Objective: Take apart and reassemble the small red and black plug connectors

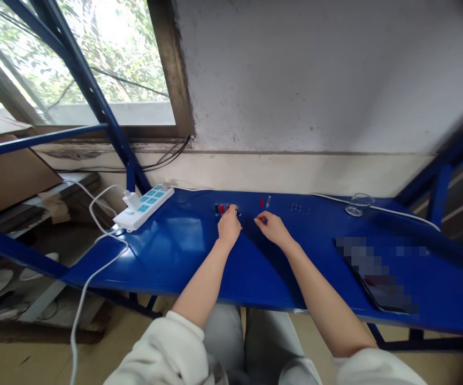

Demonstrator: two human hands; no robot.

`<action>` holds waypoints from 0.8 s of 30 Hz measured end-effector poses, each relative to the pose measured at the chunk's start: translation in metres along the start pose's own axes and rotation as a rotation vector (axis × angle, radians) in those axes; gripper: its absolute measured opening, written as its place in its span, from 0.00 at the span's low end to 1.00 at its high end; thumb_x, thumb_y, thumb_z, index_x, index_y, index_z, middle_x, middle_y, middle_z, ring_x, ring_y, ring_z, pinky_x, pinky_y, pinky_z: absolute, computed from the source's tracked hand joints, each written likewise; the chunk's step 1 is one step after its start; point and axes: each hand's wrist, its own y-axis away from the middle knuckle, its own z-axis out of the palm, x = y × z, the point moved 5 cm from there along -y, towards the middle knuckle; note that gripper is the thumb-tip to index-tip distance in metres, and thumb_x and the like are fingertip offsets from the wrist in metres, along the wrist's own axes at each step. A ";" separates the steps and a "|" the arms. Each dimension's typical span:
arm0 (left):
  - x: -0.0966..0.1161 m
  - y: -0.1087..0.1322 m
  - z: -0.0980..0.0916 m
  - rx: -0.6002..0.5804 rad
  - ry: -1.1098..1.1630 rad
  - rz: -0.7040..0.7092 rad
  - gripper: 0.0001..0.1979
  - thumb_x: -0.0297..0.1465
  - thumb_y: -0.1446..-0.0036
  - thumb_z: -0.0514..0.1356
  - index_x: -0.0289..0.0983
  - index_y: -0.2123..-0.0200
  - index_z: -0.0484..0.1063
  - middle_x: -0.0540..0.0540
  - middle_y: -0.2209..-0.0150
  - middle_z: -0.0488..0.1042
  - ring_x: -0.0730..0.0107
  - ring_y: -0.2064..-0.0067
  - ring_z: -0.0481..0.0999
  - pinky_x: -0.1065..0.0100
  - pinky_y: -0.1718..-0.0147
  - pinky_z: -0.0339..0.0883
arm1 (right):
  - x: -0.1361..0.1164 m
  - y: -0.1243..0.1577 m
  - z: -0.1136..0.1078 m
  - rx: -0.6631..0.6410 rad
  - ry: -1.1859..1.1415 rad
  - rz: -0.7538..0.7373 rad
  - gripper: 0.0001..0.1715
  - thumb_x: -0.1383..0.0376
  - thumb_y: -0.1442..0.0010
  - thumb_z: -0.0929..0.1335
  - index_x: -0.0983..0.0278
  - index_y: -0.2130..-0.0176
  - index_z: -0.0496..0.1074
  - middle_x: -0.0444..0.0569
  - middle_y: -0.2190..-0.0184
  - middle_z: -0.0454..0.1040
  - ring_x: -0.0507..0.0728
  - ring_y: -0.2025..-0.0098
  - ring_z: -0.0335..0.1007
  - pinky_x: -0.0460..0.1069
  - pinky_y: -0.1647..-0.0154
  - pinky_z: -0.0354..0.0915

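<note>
My left hand [230, 229] reaches to the back of the blue table, its fingers closed over the right end of a row of small tubes. At its fingertips is a small dark tube [238, 213], partly hidden. Just left of the hand stand a black tube [216, 209] and a red tube [222, 208], with another red one partly covered. My right hand [271, 227] hovers low over the table, thumb and fingers pinched; anything between them is too small to make out. Beyond it are a small red piece [262, 202] and a clear tube [269, 201].
Several tiny clear pieces [295, 207] lie right of the clear tube. A round clear container [354, 210] and a white cable sit at the back right. A dark flat device [376, 278] lies front right. A white power strip [145, 207] stands on the left of the blue table [175, 256].
</note>
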 end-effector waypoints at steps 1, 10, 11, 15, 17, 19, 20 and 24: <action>0.000 0.000 0.000 0.002 0.089 -0.004 0.13 0.26 0.43 0.46 0.39 0.57 0.64 0.44 0.68 0.71 0.67 0.69 0.72 0.68 0.68 0.64 | 0.000 0.001 0.002 0.002 -0.039 0.011 0.10 0.58 0.46 0.62 0.62 0.72 0.65 0.48 0.74 0.71 0.53 0.75 0.66 0.48 0.72 0.60; 0.020 0.011 0.008 -0.133 0.712 0.070 0.07 0.29 0.44 0.50 0.36 0.62 0.62 0.50 0.73 0.71 0.81 0.79 0.65 0.75 0.75 0.60 | 0.002 0.006 0.022 -0.103 -0.640 0.280 0.29 0.40 0.48 0.55 0.62 0.78 0.57 0.40 0.88 0.56 0.45 0.90 0.46 0.43 0.90 0.43; 0.020 0.011 0.009 -0.146 0.746 0.071 0.07 0.29 0.45 0.50 0.36 0.62 0.62 0.50 0.73 0.70 0.81 0.79 0.65 0.75 0.75 0.60 | 0.000 0.006 0.022 -0.103 -0.679 0.270 0.29 0.40 0.48 0.56 0.62 0.78 0.56 0.39 0.88 0.55 0.45 0.90 0.46 0.42 0.91 0.42; 0.018 0.010 0.012 -0.182 0.877 0.042 0.07 0.30 0.45 0.52 0.36 0.62 0.61 0.51 0.74 0.70 0.81 0.81 0.65 0.75 0.78 0.60 | -0.005 0.005 0.017 -0.030 -0.751 0.204 0.28 0.42 0.49 0.59 0.62 0.80 0.54 0.37 0.89 0.52 0.45 0.89 0.46 0.42 0.89 0.44; 0.018 0.010 0.012 -0.209 0.940 0.006 0.08 0.31 0.46 0.53 0.36 0.62 0.61 0.51 0.74 0.71 0.81 0.82 0.65 0.75 0.79 0.60 | -0.006 0.004 0.014 0.015 -0.735 0.159 0.28 0.42 0.49 0.59 0.62 0.81 0.54 0.37 0.89 0.52 0.45 0.88 0.46 0.42 0.88 0.46; 0.020 0.010 0.011 -0.230 0.994 -0.038 0.08 0.32 0.47 0.54 0.35 0.62 0.62 0.50 0.74 0.71 0.81 0.83 0.66 0.75 0.81 0.58 | -0.006 0.004 0.012 0.053 -0.699 0.124 0.28 0.42 0.48 0.59 0.63 0.81 0.54 0.38 0.88 0.53 0.45 0.87 0.47 0.43 0.87 0.47; 0.021 0.011 0.010 -0.235 1.015 -0.060 0.09 0.32 0.47 0.54 0.35 0.63 0.62 0.50 0.74 0.71 0.81 0.83 0.66 0.75 0.82 0.57 | -0.005 0.004 0.011 0.071 -0.675 0.110 0.28 0.42 0.48 0.59 0.63 0.81 0.55 0.38 0.88 0.53 0.45 0.87 0.47 0.43 0.86 0.48; 0.023 0.012 0.007 -0.239 1.064 -0.134 0.11 0.34 0.49 0.56 0.34 0.63 0.63 0.49 0.74 0.72 0.81 0.84 0.66 0.76 0.84 0.52 | -0.004 0.004 0.009 0.131 -0.561 0.056 0.29 0.41 0.48 0.56 0.63 0.81 0.56 0.40 0.87 0.56 0.47 0.84 0.50 0.44 0.84 0.51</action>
